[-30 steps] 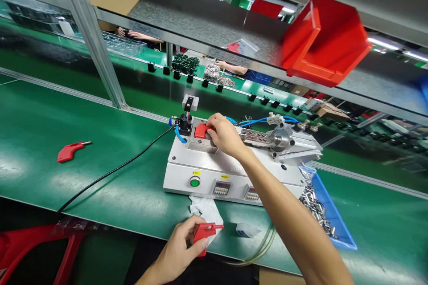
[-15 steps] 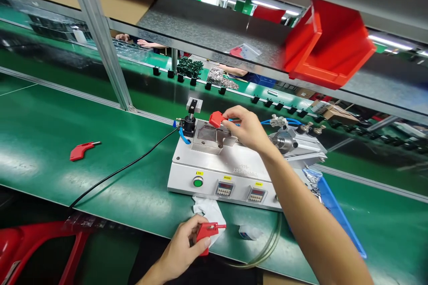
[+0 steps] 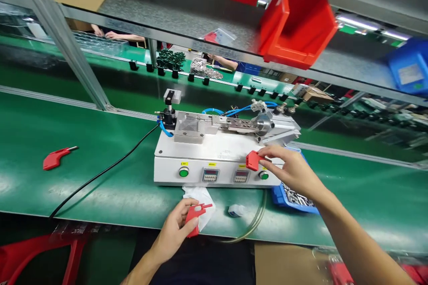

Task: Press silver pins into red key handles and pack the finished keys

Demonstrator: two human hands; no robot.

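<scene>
My left hand [image 3: 175,227] is closed round a red plastic handle piece [image 3: 193,222] with a thin red stem, held at the bench's front edge. Between the thumb and fingers of my right hand [image 3: 290,167] is another red plastic handle [image 3: 253,160], in front of the machine's right-hand button; its far end is hidden by the fingers. Behind both hands stands the white bench machine [image 3: 214,149], with a metal fixture block [image 3: 189,129] at its left and a cylinder assembly at its right. A third red handle with a metal rod [image 3: 57,159] lies on the bench at left.
A blue bin of small metal parts [image 3: 297,198] sits right of the machine. A black cable [image 3: 107,169] crosses the green bench. White paper [image 3: 203,193] and a clear hose [image 3: 257,222] lie in front. Overhead, a shelf carries a red bin [image 3: 301,26]. Other people's hands [image 3: 112,35] show beyond.
My right hand has drawn the red handle away from the fixture block, toward me and to the right. My left hand keeps its red piece. The view has shifted rightward.
</scene>
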